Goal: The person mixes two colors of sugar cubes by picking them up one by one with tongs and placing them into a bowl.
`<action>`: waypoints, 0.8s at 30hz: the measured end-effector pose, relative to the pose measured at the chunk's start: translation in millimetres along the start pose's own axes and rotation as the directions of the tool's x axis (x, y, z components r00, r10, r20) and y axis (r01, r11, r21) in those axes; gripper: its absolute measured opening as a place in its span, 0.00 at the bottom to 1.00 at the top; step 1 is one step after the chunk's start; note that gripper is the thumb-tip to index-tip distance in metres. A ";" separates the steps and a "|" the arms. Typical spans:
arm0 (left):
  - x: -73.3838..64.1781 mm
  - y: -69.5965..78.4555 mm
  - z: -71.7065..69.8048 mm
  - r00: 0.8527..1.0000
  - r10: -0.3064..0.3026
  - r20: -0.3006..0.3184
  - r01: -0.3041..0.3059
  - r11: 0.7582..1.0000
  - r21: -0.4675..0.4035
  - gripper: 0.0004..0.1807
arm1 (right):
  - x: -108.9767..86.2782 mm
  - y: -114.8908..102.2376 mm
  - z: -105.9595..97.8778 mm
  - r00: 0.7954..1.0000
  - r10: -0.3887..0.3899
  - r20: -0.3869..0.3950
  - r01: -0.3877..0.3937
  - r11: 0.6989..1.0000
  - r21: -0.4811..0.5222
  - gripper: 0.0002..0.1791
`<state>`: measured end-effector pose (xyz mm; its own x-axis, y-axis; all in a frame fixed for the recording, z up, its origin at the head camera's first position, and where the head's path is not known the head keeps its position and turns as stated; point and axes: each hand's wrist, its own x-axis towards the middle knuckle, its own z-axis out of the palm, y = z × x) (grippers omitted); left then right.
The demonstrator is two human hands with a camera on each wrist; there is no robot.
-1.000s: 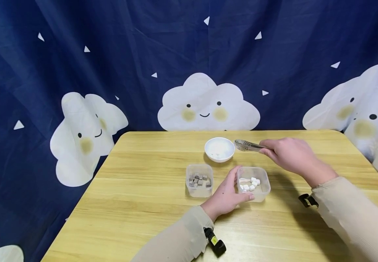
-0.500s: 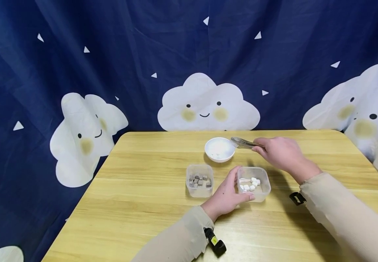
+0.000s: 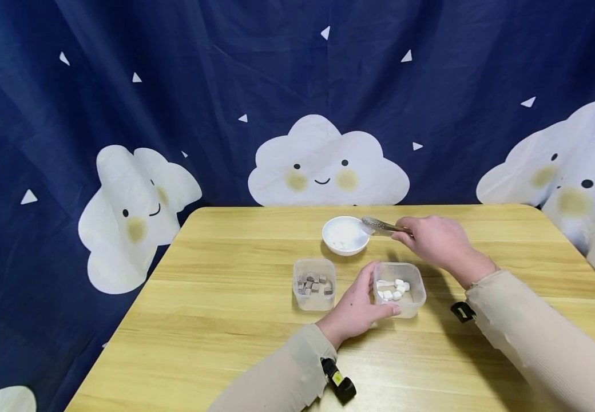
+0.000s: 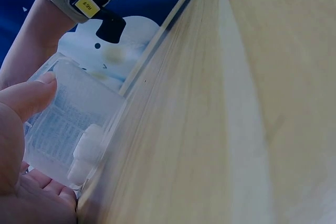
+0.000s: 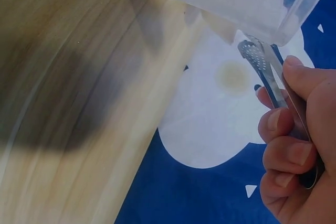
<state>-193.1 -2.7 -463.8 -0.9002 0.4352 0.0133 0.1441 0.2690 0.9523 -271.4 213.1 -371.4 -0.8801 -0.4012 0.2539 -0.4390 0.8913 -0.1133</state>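
A navy-blue fabric curtain (image 3: 215, 57) printed with white clouds is hanging beyond the left hand (image 3: 353, 308) and right hand (image 3: 439, 241). A pale, wood-grained worktop (image 3: 199, 320) is stretching beneath them. A round white bowl (image 3: 345, 228) is sitting left of the right hand, beyond the left. The left hand is gripping a square, clear plastic container (image 3: 415, 304); a matching container (image 3: 310, 305) is standing just to that hand's left. The right hand is holding slim silvery metal tongs (image 3: 384, 226), their long axis pointing leftward, perforated tips overlapping the bowl's right rim; contact cannot be told. White blocks (image 3: 397, 296) are lying in the gripped container, nearer the left hand; grey cubes (image 3: 315, 287) are filling part of the other.
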 end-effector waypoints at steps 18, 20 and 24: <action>-0.5 -2.1 0.4 1.000 -0.004 0.000 0.004 1.000 0.027 0.56 | -16.2 4.7 -8.6 0.998 -0.048 -0.030 0.049 0.998 0.040 0.15; -0.4 -1.8 0.6 1.000 -0.007 -0.001 0.007 0.999 0.034 0.56 | -22.0 9.1 -13.1 0.998 -0.055 -0.036 0.056 0.998 0.042 0.15; 0.1 -1.1 0.1 1.000 0.001 -0.001 -0.001 1.000 0.027 0.57 | -33.0 17.4 -25.1 0.997 -0.070 -0.023 0.071 0.996 0.053 0.17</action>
<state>-193.4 -2.9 -464.8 -0.9006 0.4343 0.0149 0.1561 0.2913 0.9438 -245.4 247.1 -357.7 -0.8429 -0.4574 0.2835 -0.5092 0.8483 -0.1454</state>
